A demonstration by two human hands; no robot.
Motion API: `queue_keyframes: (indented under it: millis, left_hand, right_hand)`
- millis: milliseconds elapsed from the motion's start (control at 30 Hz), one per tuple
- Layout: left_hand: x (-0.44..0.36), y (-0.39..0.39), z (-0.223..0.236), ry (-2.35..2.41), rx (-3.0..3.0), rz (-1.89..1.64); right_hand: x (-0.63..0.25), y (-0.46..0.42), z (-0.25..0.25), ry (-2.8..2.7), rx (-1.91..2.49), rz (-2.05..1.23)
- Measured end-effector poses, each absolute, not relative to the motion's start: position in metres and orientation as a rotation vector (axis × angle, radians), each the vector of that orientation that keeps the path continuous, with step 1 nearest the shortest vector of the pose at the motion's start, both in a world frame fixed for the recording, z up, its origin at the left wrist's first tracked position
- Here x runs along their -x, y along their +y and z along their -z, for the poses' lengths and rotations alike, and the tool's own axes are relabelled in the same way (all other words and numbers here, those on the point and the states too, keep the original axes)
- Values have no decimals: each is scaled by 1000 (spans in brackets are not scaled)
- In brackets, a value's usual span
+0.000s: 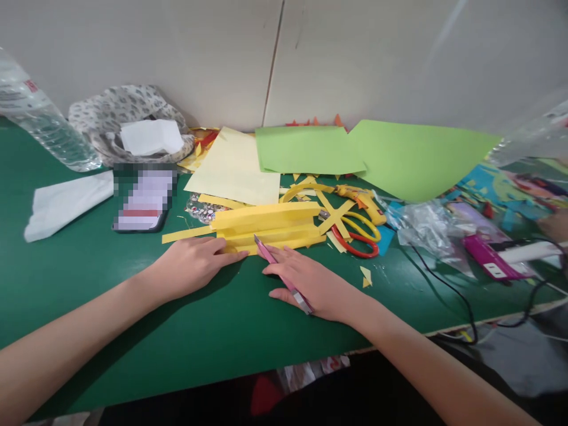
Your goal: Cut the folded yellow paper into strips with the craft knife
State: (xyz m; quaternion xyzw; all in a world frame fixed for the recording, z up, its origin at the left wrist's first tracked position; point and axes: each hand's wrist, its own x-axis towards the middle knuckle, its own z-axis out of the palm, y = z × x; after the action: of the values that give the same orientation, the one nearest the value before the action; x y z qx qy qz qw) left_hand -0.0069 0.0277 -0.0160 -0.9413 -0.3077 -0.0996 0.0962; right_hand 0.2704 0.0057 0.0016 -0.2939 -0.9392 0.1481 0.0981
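Observation:
My left hand (193, 265) lies flat on the green table (89, 278), its fingertips pressing the near left edge of a stack of folded yellow paper (266, 225). A pink craft knife (284, 275) is gripped in my right hand (313, 284), with its tip touching the yellow paper's near edge. Loose yellow strips (332, 216) lie just behind and to the right of the stack.
Red-and-yellow scissors (359, 234), a yellow glue gun (361, 198), green sheets (377, 154) and a pale yellow sheet (235, 168) lie behind. A phone (142, 198), white tissue (66, 201), a plastic bottle (39, 118) and a patterned pouch (124, 112) sit left. Plastic bags (426, 228) and black cables (461, 296) lie right.

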Motion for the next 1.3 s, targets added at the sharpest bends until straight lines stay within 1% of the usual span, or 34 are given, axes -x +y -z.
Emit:
queue_keyframes:
  millis: [267,433,500,667,800,933,1033,1167,1300]
  left_hand:
    - [8,28,18,-914,2798,306]
    - [8,27,16,-903,2800,319]
    - [8,27,17,-919,2817,324]
    - [10,28,17,-931,2842,379]
    - [12,29,15,-884,2839,426]
    - [12,27,15,-929,2810,583]
    - [10,26,14,-932,2826,637]
    - [6,25,9,-797,2968,610]
    - [5,25,7,-637,3070,579]
  right_hand:
    - [-283,6,-9,-2744,911,-453]
    - [-293,10,-8,-2724,912,-407]
    - [-302,15,-5,-2630,994,-378]
    - [-320,30,-5,-2194,1305,-321]
    - [-316,32,-9,-2115,1364,-425]
    - [-302,30,-6,-2095,1353,-634]
    - [-293,30,-4,-2088,1355,-753]
    - [-290,32,-3,-2041,1363,-818]
    - [-291,32,0,-2037,1383,-770]
